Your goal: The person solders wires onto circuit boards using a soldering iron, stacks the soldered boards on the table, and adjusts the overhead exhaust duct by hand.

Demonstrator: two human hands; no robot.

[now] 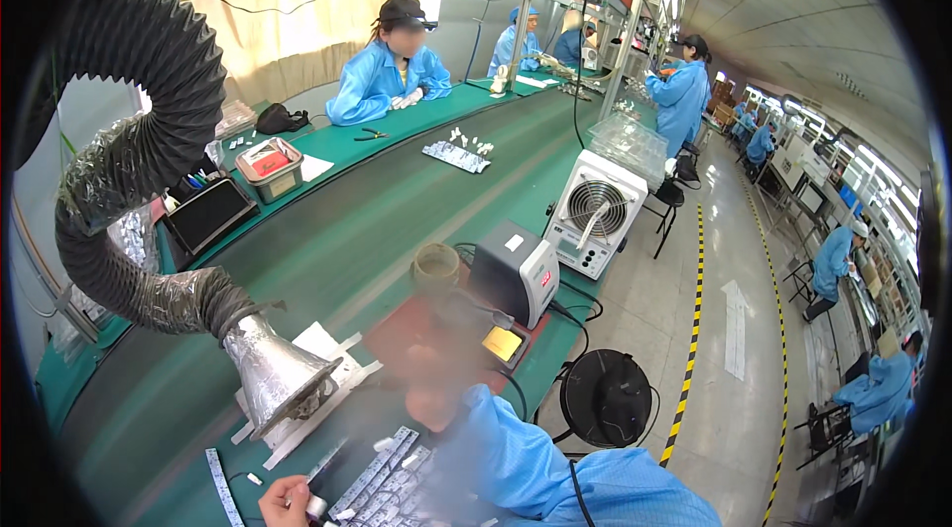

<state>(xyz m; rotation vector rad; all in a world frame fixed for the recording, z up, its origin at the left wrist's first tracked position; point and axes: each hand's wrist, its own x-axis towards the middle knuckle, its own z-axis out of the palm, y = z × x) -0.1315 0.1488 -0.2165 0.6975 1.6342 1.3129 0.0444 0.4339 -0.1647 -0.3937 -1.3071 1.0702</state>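
At the lower edge, my left hand is closed, its thumb and finger pinching a narrow circuit board strip. A small white connector sits beside those fingertips. Several circuit boards with white parts on them lie just right of that hand. My right hand, below a blue sleeve, is blurred, so its fingers cannot be made out. It is nearest to a soldering iron stand with a yellow sponge. A lone board strip lies left of my left hand.
A silver fume hood on a ribbed black hose stands at left over white pieces. Behind my right hand are a soldering station, a round tin and a white fan unit. A person sits across the green belt. A stool stands right.
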